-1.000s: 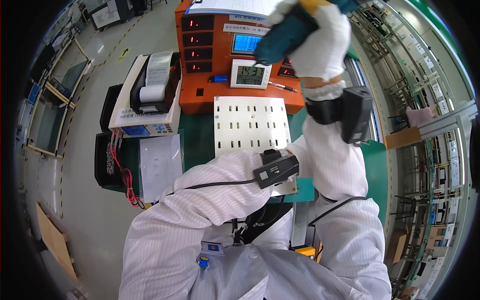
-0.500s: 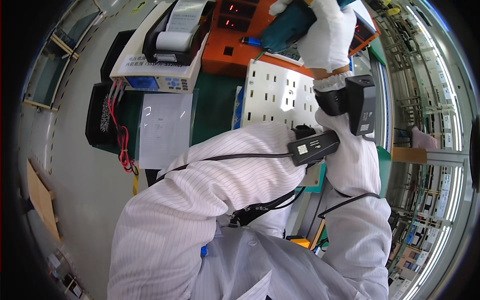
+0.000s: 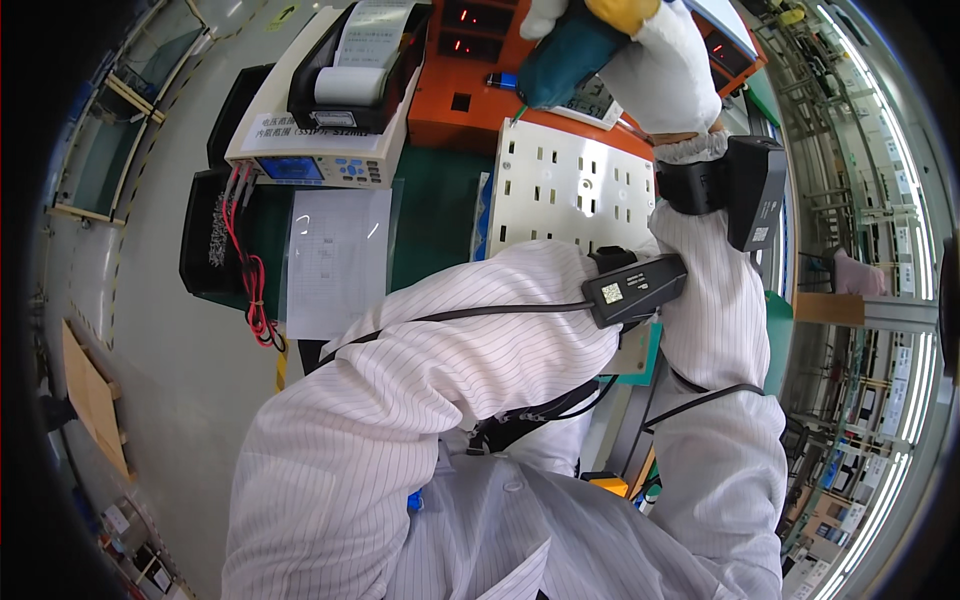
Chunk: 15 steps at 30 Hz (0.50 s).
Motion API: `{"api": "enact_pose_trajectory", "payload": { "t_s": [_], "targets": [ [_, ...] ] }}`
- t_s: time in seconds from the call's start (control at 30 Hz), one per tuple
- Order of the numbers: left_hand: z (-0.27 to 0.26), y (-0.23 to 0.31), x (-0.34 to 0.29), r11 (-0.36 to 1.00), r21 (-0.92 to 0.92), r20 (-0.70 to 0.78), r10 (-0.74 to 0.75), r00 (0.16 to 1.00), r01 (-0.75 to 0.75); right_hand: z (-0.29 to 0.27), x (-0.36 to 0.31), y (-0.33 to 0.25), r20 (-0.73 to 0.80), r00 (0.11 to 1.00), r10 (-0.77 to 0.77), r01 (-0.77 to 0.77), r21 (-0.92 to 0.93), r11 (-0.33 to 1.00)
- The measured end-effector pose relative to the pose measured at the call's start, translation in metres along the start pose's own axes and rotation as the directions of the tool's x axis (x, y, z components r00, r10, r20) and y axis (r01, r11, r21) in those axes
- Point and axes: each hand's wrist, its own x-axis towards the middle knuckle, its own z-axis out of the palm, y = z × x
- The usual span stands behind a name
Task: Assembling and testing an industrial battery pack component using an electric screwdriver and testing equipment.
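My right arm reaches to the far side of the bench, and my right hand point(image 3: 675, 75), in a white glove, is closed at the side of a bulky dark teal object point(image 3: 565, 60). The kind of that object is unclear; the top edge cuts it off. A yellow patch point(image 3: 625, 12) shows at the top of the glove, and a white fingertip shape point(image 3: 541, 16) sits at the object's left; whose it is, I cannot tell. My left forearm point(image 3: 480, 315) crosses to the right, and its hand is hidden behind my right forearm. Below the teal object lies a white slotted plate point(image 3: 570, 180).
An orange box point(image 3: 440, 120) with red digits stands behind the plate, with a small grey-screen display point(image 3: 600, 105) and blue marker point(image 3: 503, 80). To the left are a white meter point(image 3: 325, 168) with red leads point(image 3: 258, 290), a label printer point(image 3: 345, 85) and a sleeved sheet point(image 3: 335, 250).
My right hand and wrist have shifted right and turned slightly, uncovering more of the small display. The yellow patch has come into sight on the glove. My left forearm has hardly moved.
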Motion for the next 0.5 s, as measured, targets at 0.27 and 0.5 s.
{"api": "enact_pose_trajectory", "payload": {
  "t_s": [0.27,0.5],
  "targets": [
    [0.001,-0.011,0.004,0.999,-0.03,-0.054,0.035,0.998,-0.037,0.004,-0.003,0.004,-0.116,0.992,-0.043,0.022,-0.178,0.984],
    [0.003,-0.028,0.021,0.988,-0.117,-0.093,0.09,0.992,-0.101,0.004,-0.003,-0.006,-0.144,0.982,0.121,-0.149,-0.208,0.967]
  ]
}}
